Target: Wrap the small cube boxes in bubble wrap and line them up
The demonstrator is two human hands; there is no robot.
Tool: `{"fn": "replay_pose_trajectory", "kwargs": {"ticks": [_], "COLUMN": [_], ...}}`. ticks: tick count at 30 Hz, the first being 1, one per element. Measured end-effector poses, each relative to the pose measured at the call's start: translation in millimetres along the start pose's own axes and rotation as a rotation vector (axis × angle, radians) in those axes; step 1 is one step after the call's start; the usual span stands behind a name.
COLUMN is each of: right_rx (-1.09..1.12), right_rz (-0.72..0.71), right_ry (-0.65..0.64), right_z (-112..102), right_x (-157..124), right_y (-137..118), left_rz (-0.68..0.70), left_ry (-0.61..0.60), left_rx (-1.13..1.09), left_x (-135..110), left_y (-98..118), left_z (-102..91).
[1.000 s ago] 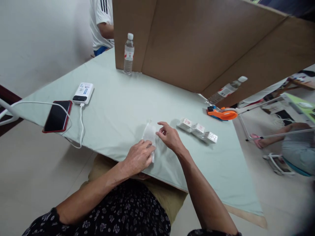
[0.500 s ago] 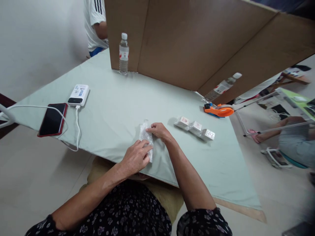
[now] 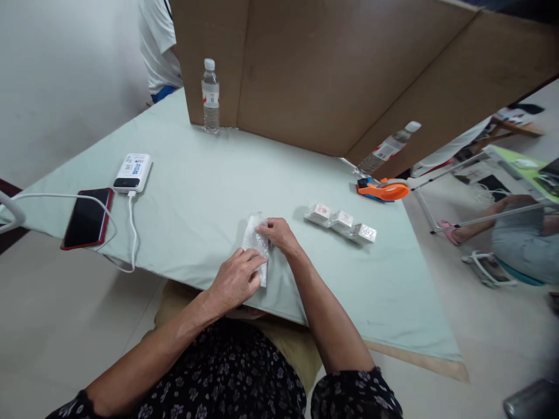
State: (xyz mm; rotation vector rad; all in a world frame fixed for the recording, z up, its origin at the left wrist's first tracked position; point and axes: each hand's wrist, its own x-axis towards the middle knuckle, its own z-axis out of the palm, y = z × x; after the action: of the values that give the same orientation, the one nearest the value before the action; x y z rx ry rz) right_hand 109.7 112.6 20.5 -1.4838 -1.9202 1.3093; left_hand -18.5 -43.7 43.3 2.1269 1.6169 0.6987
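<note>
A small strip of bubble wrap (image 3: 253, 235) lies on the pale green table (image 3: 209, 192) near its front edge. My left hand (image 3: 233, 279) presses on the strip's near end with curled fingers. My right hand (image 3: 277, 234) pinches the strip's far right edge with its fingertips. To the right of my hands, three small wrapped boxes (image 3: 341, 223) sit in a row on the table.
An orange tape dispenser (image 3: 383, 190) lies near the right edge beside a tilted water bottle (image 3: 386, 149). Another bottle (image 3: 210, 97) stands against a cardboard screen (image 3: 332, 70). A power bank (image 3: 132, 172) and red phone (image 3: 87, 217) lie left. Other people sit at back left and right.
My right hand moved left from hovering over the bubble wrap and closed onto its edge. The view drifted slightly; my left hand stayed pressing the strip.
</note>
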Motion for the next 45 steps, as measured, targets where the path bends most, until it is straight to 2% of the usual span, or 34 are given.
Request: {"fn": "replay_pose_trajectory", "kwargs": {"ticks": [5,10,15,20,28,34,36,40,45], "right_rx": [0.146,0.320,0.217,0.224,0.132,0.031,0.002,-0.062,-0.069], "right_rz": [-0.061,-0.219,-0.276,-0.281,-0.291,-0.440,-0.526,-0.618,-0.685], "right_ry": [0.067,0.135,0.234,0.272,0.352,0.393,0.393,0.390,0.351], "right_z": [8,3,2,5,18,38,44,51,54], "right_x": [-10,-39,-73,-86,-110,-129,-134,-137,-137], "right_y": [-9,-22,-28,-31,-26,-7,1,16,24], "left_rz": [-0.014,-0.051,-0.097,-0.095,-0.173,-0.201,-0.198,-0.145,0.174], "left_ry": [-0.005,0.056,0.213,0.326,0.345,0.427,0.404,0.268,-0.015], "left_rx": [-0.048,-0.107,-0.173,-0.168,-0.299,-0.384,-0.383,-0.307,-0.158], "left_x": [5,10,4,-5,-7,-7,-9,-13,-19], "left_y": [-3,-10,-12,-4,-5,-12,-14,-24,-50], "left_z": [-2.7,0.0,10.6,15.3,19.0,23.4,24.3,16.3,-9.2]}}
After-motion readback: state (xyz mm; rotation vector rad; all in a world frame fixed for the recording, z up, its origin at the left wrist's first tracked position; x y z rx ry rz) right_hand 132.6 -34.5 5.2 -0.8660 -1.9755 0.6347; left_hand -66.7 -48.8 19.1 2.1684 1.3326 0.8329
